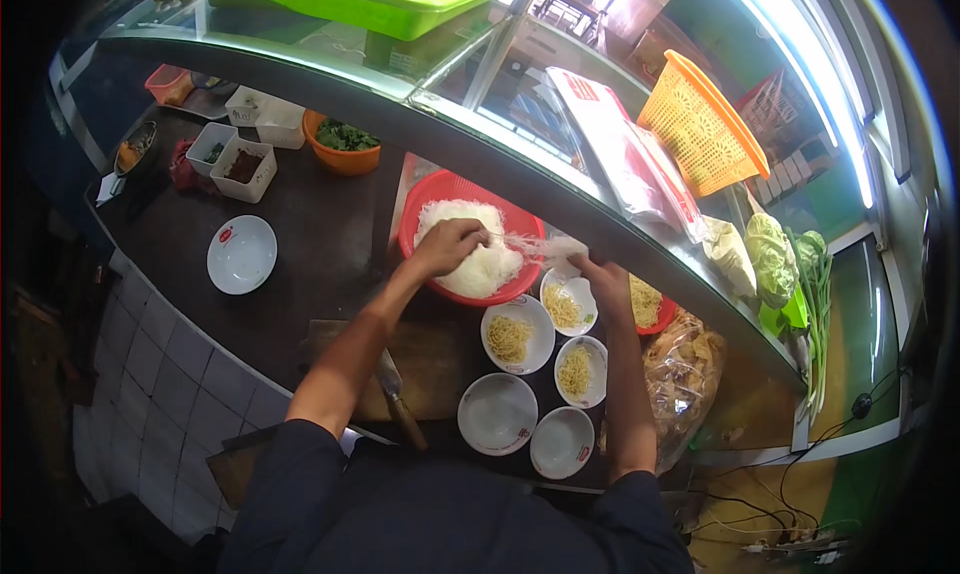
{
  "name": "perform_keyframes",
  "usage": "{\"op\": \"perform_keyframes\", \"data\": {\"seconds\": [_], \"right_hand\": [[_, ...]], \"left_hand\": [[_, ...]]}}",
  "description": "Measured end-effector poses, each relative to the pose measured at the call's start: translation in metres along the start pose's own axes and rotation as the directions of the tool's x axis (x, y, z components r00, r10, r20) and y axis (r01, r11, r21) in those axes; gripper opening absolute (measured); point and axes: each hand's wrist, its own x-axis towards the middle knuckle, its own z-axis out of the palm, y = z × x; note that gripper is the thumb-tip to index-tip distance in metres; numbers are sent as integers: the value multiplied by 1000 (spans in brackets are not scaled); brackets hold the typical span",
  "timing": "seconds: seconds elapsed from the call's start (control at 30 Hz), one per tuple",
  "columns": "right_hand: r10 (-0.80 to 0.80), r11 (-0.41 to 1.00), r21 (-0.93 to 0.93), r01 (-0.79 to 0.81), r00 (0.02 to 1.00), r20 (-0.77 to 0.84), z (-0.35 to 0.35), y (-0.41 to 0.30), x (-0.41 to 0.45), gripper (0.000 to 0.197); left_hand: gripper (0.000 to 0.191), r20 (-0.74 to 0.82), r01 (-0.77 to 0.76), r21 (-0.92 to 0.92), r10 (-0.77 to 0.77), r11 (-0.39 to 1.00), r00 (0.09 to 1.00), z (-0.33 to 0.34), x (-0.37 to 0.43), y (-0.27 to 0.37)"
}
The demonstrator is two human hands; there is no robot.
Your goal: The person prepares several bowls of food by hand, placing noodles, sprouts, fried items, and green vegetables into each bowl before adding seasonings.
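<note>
White rice vermicelli [480, 274] fills a red plastic basin [415, 262]. My left hand [453, 245] is on the vermicelli in the basin, its fingers closed on some strands. To the right, my right hand [602, 272] grips a clump of vermicelli [559, 250], and thin strands stretch between the two hands. Below that clump are three white bowls with yellow noodles, one at the left [517, 337], one at the top [570, 301] and one at the right [581, 371]. Two white bowls without noodles, a larger one [497, 414] and a smaller one [562, 443], lie nearer to me.
A knife [397, 401] lies on a wooden cutting board [435, 360]. At the left are a white bowl [241, 255], seasoning tubs [244, 171] and an orange bowl of greens [341, 154]. A glass display case's edge [405, 108] crosses above; a plastic bag [682, 371] stands right.
</note>
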Motion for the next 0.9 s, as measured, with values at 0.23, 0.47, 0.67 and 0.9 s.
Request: {"op": "perform_keyframes", "data": {"seconds": [0.23,0.47,0.67,0.9], "right_hand": [[237,965,-182,-189,924,300,-9,52,-58,31],[36,875,-481,49,985,166,8,51,-71,26],[28,900,-434,24,993,113,15,22,-41,21],[-173,795,-546,265,961,214,66,44,16,27]], "left_hand": [[19,-14,92,589,-104,803,994,-3,-1,0],[18,102,-45,812,-66,582,993,3,14,39],[18,24,-30,805,17,593,1000,-2,24,16],[7,-41,-14,749,68,662,997,-4,6,13]]}}
